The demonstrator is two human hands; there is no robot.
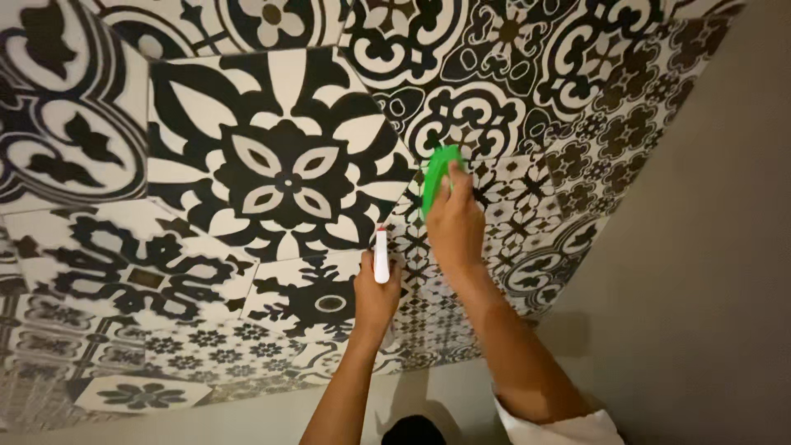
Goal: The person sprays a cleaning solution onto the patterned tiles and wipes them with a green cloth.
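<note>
Item: your right hand [454, 224] clamped on a green sponge [436, 176], pressed flat to the black-and-white patterned tile wall [280, 165] for full contact; your left hand [375, 292] closed around a white spray bottle [381, 255], nozzle up, just beside

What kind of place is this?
Probably a bathroom or kitchen at home: a wall of black-and-white patterned tiles meets a plain beige wall, and the hands hold a green cloth and a white spray bottle.
</note>
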